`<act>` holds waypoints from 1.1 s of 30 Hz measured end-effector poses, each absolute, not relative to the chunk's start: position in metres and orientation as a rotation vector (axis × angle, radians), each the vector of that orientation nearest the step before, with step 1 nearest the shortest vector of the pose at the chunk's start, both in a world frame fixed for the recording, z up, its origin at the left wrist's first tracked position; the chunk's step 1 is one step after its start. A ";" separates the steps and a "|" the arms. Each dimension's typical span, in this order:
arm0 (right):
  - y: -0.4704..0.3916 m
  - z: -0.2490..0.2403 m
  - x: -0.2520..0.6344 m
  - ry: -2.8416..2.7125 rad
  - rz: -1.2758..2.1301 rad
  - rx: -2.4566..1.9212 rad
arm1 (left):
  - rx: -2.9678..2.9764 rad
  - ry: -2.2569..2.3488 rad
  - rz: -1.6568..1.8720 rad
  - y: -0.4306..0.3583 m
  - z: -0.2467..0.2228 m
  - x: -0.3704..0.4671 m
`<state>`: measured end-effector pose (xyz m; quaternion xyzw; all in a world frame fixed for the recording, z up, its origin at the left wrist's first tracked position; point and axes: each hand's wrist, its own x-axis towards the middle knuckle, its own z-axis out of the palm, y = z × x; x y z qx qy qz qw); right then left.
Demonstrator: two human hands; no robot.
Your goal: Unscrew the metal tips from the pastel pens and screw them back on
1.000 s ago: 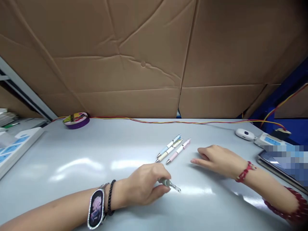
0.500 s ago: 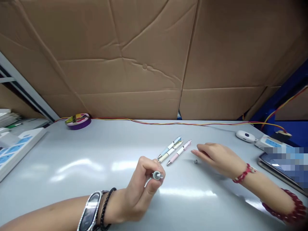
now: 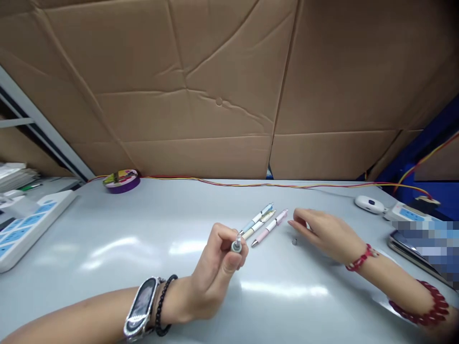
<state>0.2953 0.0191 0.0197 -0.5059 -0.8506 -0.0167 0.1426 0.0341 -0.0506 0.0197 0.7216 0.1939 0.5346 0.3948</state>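
My left hand (image 3: pixel 218 272) is closed round a pen barrel (image 3: pixel 236 245) whose end, with a clear tip sticking up, points toward me. Just beyond it three pens lie side by side on the table: a blue and white one (image 3: pixel 256 218), a cream and white one (image 3: pixel 259 224) and a pink and white one (image 3: pixel 269 228). To their right, my right hand (image 3: pixel 321 231) hovers low over the table with its fingers curled; whether anything is between the fingertips is hidden. Below those fingertips lies a small silver pen tip (image 3: pixel 294 241).
A purple tape roll (image 3: pixel 122 181) sits at the back left, near a red and yellow cable (image 3: pixel 229 183). White power strips (image 3: pixel 36 224) lie at the left and right (image 3: pixel 409 212). A phone (image 3: pixel 419 253) is at the right edge, cardboard (image 3: pixel 201 114) behind.
The pen part in my left hand has tilted so that its clear tip points more upward. My right hand's fingers have curled in slightly. The whole view has shifted a little.
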 end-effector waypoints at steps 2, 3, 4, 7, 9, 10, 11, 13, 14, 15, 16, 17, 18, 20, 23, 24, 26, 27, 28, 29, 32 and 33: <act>0.017 0.020 0.292 -2.405 -0.062 -1.368 | 1.844 0.519 1.317 -0.050 0.019 0.033; 0.013 0.020 0.288 -2.360 -0.062 -1.274 | 1.856 0.534 1.290 -0.050 0.019 0.032; 0.008 0.021 0.284 -2.300 -0.057 -1.160 | 1.868 0.551 1.256 -0.051 0.019 0.032; -0.016 0.027 0.267 -2.089 0.020 -0.777 | 1.894 0.613 1.144 -0.052 0.022 0.031; -0.033 0.031 0.257 -2.119 0.087 -0.651 | 1.902 0.649 1.075 -0.054 0.026 0.031; -0.040 0.031 0.254 -2.147 0.097 -0.611 | 1.909 0.664 1.040 -0.055 0.027 0.032; -0.045 0.032 0.251 -2.173 0.092 -0.590 | 1.920 0.677 1.007 -0.056 0.029 0.032; -0.050 0.030 0.248 -2.215 0.052 -0.571 | 1.953 0.693 0.967 -0.058 0.032 0.033; -0.050 0.028 0.248 -2.230 0.031 -0.567 | 1.973 0.698 0.954 -0.059 0.033 0.034; -0.050 0.027 0.247 -2.246 0.021 -0.560 | 1.995 0.698 0.951 -0.059 0.034 0.034; -0.049 0.025 0.247 -2.256 0.020 -0.558 | 2.018 0.694 0.956 -0.058 0.035 0.033; -0.048 0.024 0.246 -2.261 0.022 -0.557 | 2.040 0.696 0.958 -0.058 0.036 0.033; -0.047 0.023 0.246 -2.259 0.021 -0.561 | 2.062 0.695 0.957 -0.057 0.036 0.033; -0.045 0.022 0.245 -2.249 -0.001 -0.572 | 2.098 0.705 0.958 -0.056 0.038 0.033; -0.044 0.022 0.244 -2.241 -0.076 -0.575 | 2.140 0.739 0.949 -0.053 0.041 0.033; -0.043 0.023 0.244 -2.239 -0.107 -0.575 | 2.150 0.757 0.942 -0.052 0.042 0.032; -0.041 0.024 0.245 -2.234 -0.183 -0.567 | 2.165 0.792 0.918 -0.051 0.044 0.032; -0.040 0.024 0.245 -2.236 -0.230 -0.563 | 2.169 0.805 0.916 -0.050 0.045 0.032; -0.039 0.025 0.245 -2.241 -0.281 -0.561 | 2.174 0.813 0.909 -0.049 0.046 0.031; -0.038 0.025 0.246 -2.248 -0.336 -0.559 | 2.178 0.815 0.907 -0.049 0.047 0.031; -0.037 0.025 0.247 -2.269 -0.473 -0.554 | 2.190 0.838 0.893 -0.046 0.052 0.030; -0.036 0.025 0.248 -2.272 -0.491 -0.561 | 2.194 0.859 0.883 -0.046 0.054 0.030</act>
